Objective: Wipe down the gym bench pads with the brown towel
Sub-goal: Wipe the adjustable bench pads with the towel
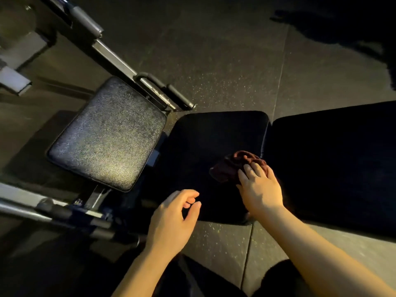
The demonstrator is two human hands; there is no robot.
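head view: right hand (260, 187) presses bunched brown towel (233, 166) on seat pad (203, 146).

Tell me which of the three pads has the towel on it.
The middle pad, where the right hand presses the brown towel.

dim light on speckled dark rubber floor (225, 67).

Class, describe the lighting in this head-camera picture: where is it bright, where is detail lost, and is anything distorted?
Head view: warm light glares off the textured grey square pad and lights both hands; the black bench seat pad falls into near-featureless shadow, the crumpled brown towel under the right hand barely readable; wide-angle distortion bows the frame edges.
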